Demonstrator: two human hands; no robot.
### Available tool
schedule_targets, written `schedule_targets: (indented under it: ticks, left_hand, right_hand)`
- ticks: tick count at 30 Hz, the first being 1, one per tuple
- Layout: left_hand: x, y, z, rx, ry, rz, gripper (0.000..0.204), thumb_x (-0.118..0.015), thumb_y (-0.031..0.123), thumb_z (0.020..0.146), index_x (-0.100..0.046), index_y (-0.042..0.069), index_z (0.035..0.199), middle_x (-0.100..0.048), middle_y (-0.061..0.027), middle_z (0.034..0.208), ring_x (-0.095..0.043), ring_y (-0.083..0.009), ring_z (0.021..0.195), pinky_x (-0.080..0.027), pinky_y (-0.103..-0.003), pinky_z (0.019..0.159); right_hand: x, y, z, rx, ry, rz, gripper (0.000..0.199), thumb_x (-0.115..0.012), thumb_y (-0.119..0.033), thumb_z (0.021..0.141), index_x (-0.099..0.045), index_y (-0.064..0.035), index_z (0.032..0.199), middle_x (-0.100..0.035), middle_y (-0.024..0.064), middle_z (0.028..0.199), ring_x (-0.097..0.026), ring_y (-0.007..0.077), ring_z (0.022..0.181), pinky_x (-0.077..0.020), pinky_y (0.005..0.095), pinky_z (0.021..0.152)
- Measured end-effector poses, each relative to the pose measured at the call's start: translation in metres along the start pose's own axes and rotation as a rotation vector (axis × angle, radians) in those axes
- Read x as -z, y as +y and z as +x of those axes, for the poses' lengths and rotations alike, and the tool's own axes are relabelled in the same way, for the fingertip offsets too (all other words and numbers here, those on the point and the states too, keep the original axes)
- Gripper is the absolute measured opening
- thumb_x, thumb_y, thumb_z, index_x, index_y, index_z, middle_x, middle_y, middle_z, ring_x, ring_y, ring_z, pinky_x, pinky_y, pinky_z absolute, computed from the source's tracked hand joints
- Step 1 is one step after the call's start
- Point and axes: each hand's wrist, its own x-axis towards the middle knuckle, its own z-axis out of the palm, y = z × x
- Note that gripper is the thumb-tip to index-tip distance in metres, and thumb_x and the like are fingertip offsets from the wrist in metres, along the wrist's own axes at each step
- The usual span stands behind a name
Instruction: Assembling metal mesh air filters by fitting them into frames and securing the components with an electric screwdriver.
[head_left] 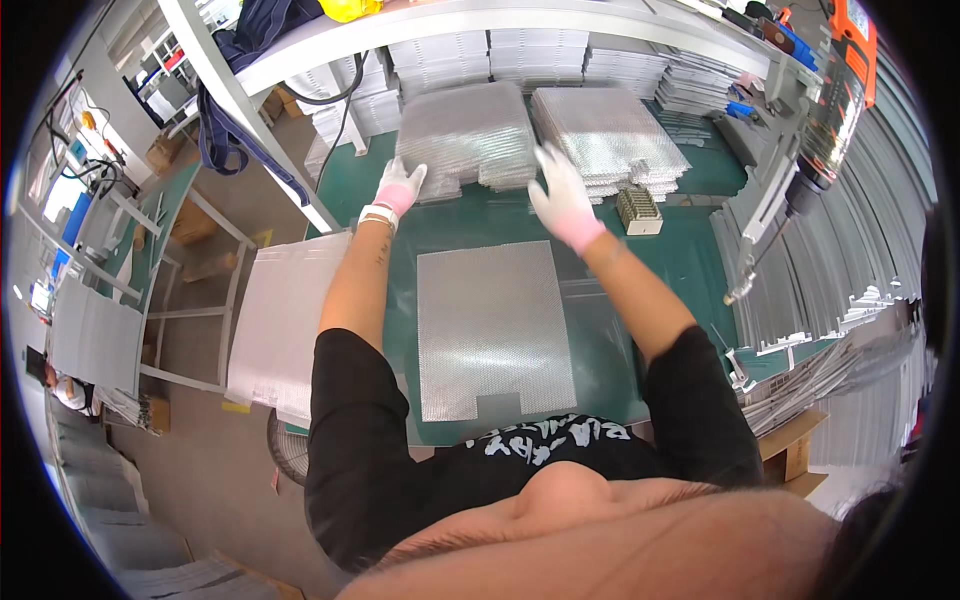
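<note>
Both my hands wear white gloves with pink cuffs. My left hand rests on the near left edge of a stack of silvery mesh sheets at the back of the green table. My right hand hovers with fingers spread just past the stack's near right corner, touching nothing that I can see. A single silvery mesh sheet lies flat on the table in front of me, between my forearms.
A second mesh stack sits to the right, with a small metal block near it. An electric screwdriver hangs at the right above stacked metal strips. More sheets lie on a rack at left.
</note>
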Motion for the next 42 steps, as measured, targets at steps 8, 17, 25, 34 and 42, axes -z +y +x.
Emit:
schedule_targets:
  ticks: [8, 17, 25, 34, 42]
  left_hand:
    - [0.002, 0.052, 0.002, 0.007, -0.059, -0.060, 0.060, -0.059, 0.045, 0.089, -0.060, -0.005, 0.123, -0.061, -0.0289, 0.124, -0.057, -0.0401, 0.119, -0.044, -0.041, 0.104]
    - [0.021, 0.079, 0.006, -0.109, 0.275, -0.959, 0.046, -0.059, -0.004, 0.090, -0.052, -0.007, 0.135, -0.061, -0.0206, 0.131, -0.057, -0.0274, 0.126, -0.043, -0.034, 0.107]
    - [-0.052, 0.005, 0.059, 0.293, -0.229, -1.698, 0.048, -0.061, 0.008, 0.093, -0.045, 0.005, 0.138, -0.056, -0.0167, 0.124, -0.060, -0.0305, 0.112, -0.049, -0.044, 0.097]
    - [0.015, 0.026, 0.064, 0.472, 0.018, -1.806, 0.024, -0.065, 0.022, 0.094, -0.059, 0.009, 0.113, -0.062, -0.0068, 0.097, -0.059, -0.0207, 0.086, -0.052, -0.033, 0.071]
    - [0.055, 0.025, 0.045, 0.220, -0.306, -0.515, 0.050, -0.073, 0.025, 0.089, -0.058, 0.007, 0.132, -0.062, -0.0070, 0.087, -0.058, -0.0161, 0.066, -0.046, -0.028, 0.051]
  right_hand:
    - [-0.021, -0.022, 0.082, -0.429, -0.539, -0.349, 0.065, -0.052, -0.040, 0.091, -0.042, -0.0011, 0.142, -0.047, 0.0311, 0.139, -0.048, 0.0444, 0.128, -0.0372, 0.0543, 0.107]
    - [-0.006, 0.003, 0.109, -0.155, -0.052, -0.338, 0.040, -0.056, -0.025, 0.089, -0.057, -0.0031, 0.122, -0.052, 0.0280, 0.133, -0.062, 0.0374, 0.111, -0.0499, 0.0477, 0.093]
    - [0.005, 0.078, 0.094, -0.696, 0.393, 0.934, 0.069, -0.066, -0.001, 0.080, -0.043, -0.0027, 0.144, -0.055, 0.0151, 0.132, -0.060, 0.0229, 0.108, -0.0535, 0.0367, 0.087]
    - [0.014, 0.073, 0.138, -0.410, 0.037, 1.129, 0.062, -0.060, 0.001, 0.084, -0.048, -0.0071, 0.144, -0.060, 0.0110, 0.109, -0.059, 0.0147, 0.086, -0.0529, 0.0275, 0.075]
    - [0.004, 0.063, 0.121, -0.760, -0.446, 0.975, 0.077, -0.055, 0.002, 0.078, -0.035, -0.0046, 0.153, -0.064, 0.0095, 0.096, -0.059, 0.0135, 0.070, -0.0516, 0.0265, 0.064]
